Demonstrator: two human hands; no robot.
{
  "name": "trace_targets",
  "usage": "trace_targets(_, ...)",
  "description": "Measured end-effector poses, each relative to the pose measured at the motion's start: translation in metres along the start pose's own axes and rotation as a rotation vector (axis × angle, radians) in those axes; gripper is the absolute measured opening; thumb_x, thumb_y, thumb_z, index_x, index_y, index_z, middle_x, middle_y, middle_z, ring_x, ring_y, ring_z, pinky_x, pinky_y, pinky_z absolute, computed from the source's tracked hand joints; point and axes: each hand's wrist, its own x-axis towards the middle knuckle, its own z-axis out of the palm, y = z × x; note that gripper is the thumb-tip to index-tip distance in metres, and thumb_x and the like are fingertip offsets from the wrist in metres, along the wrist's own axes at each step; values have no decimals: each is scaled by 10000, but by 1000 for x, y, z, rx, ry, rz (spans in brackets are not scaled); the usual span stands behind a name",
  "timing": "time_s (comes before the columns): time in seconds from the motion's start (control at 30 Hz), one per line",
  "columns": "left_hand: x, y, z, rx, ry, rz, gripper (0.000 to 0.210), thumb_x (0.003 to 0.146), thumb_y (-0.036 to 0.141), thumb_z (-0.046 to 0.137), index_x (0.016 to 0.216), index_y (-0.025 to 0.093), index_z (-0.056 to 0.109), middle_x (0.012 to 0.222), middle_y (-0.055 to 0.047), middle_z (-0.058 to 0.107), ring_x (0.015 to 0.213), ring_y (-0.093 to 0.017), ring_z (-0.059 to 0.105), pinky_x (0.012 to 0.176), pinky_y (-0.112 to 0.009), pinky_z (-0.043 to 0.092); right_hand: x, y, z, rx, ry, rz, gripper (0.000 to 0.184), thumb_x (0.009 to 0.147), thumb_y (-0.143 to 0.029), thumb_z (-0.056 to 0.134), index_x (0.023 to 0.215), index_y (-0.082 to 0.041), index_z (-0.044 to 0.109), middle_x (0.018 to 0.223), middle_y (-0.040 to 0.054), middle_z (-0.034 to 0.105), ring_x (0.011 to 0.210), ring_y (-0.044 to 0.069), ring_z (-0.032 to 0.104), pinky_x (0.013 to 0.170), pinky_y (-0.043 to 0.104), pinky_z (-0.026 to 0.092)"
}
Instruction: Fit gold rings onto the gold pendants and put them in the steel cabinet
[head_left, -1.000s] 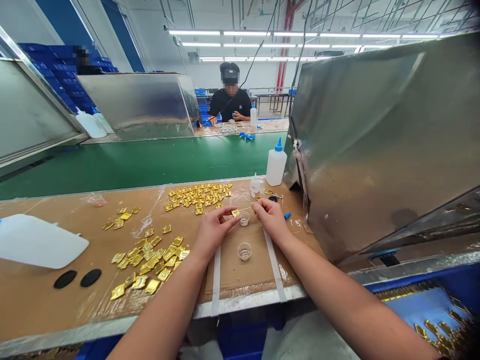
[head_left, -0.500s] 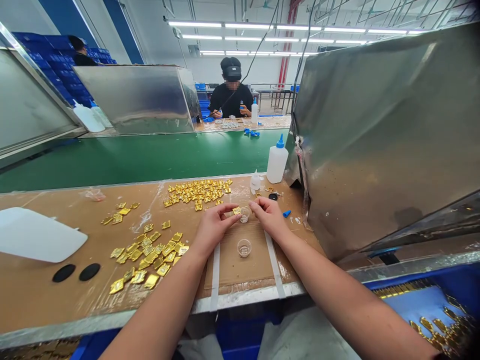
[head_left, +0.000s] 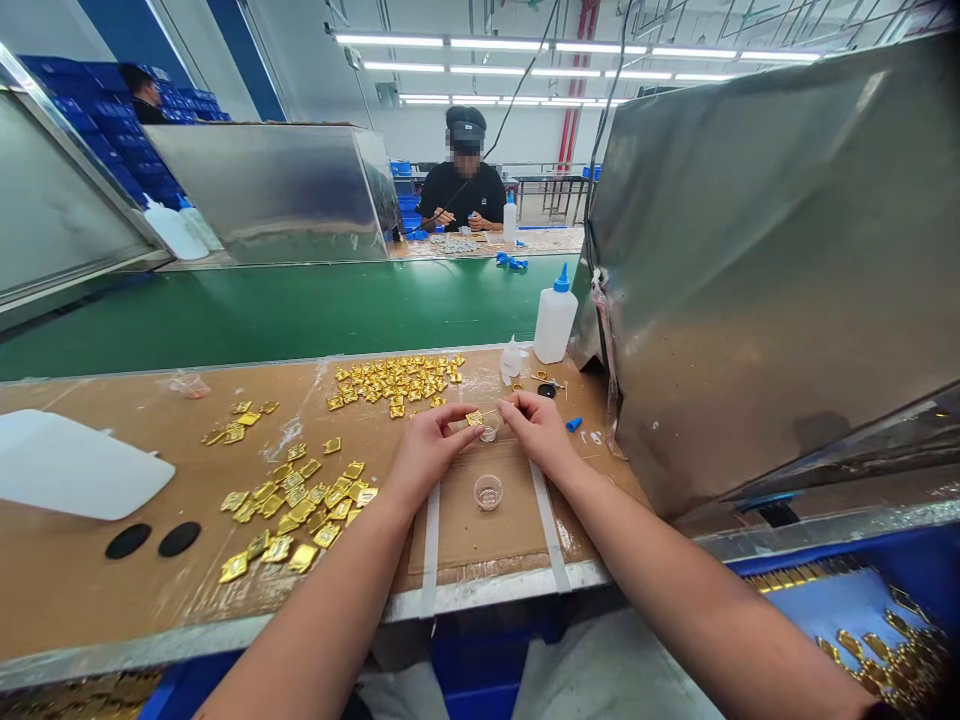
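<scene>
My left hand [head_left: 436,440] pinches a small square gold metal piece [head_left: 474,418] by its edge. Opposite it, my right hand [head_left: 536,428] is closed on a thin stick [head_left: 491,411], whose tip reaches the gold piece. Just below the fingers stands a small clear plastic cup [head_left: 489,432], partly covered by them. Nearer to me, a second clear cup [head_left: 488,492] stands on the cardboard between two strips of tape. Loose gold pieces [head_left: 304,505] lie to the left of my left forearm, and a denser group of gold pieces [head_left: 397,380] lies beyond my hands.
A white bottle with a blue tip [head_left: 555,320] and a smaller bottle [head_left: 511,360] stand behind my right hand. A metal panel [head_left: 780,270] borders the right side. Two black discs [head_left: 154,541] and a white jug [head_left: 79,465] lie left. A co-worker [head_left: 463,190] sits across the green belt [head_left: 315,310].
My hands keep nearly the same place, with the gold piece and stick still together. The blue items on the belt have shifted slightly right. The co-worker's hands and head have moved.
</scene>
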Motion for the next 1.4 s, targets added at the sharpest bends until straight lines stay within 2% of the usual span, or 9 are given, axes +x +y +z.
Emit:
trace_targets(0.3,-1,0,-2,73,2,24,361,824,453,768,1116,240,780,748,13,693,569,-132,485,569,-271,360,0,-1,0,-28,17,-6,377,865,-479,598,634,-202,491,590,-44,382,582,122,352,564,276,263)
trace_targets(0.5,-5,4,-8,277,70,93,299,868,387,756,1142,270,773,932,-3,780,640,-152,601,648,-291,424,-1,1,-4,-159,103,-52,306,860,-383,582,630,-200,499,580,-47,383,565,119,356,553,273,250)
trace_targets(0.67,-7,8,-12,420,107,137,313,906,350,726,1213,296,746,995,-4,800,719,-179,664,668,-296,435,-3,6,-3,-395,34,-110,295,848,-280,576,591,-197,460,575,-43,420,575,117,402,570,269,257)
trace_targets(0.87,-7,9,-13,341,99,146,352,931,375,687,1268,277,719,1046,-15,796,748,-182,674,701,-304,479,-1,7,-1,-487,-46,-109,298,851,-258,584,601,-199,432,578,-40,448,585,121,408,573,269,243)
trace_targets(1.03,-7,9,-14,249,77,136,383,937,389,673,1302,278,702,1074,-10,781,727,-163,635,724,-305,484,-1,7,-1,-415,-18,-92,307,853,-283,578,595,-199,435,579,-41,431,584,121,395,572,270,246)
trace_targets(1.23,-8,14,-11,157,64,156,323,891,361,706,1182,231,759,894,-11,748,629,-141,548,641,-284,443,-1,2,-4,-104,146,-28,331,855,-379,579,605,-212,443,574,-52,351,565,118,335,554,269,249)
trace_targets(1.4,-7,17,-8,117,33,132,294,848,384,741,1094,228,786,785,1,716,579,-130,506,583,-268,408,-1,-4,-3,-3,79,-19,369,859,-449,595,615,-214,448,584,-49,346,570,119,318,547,270,253)
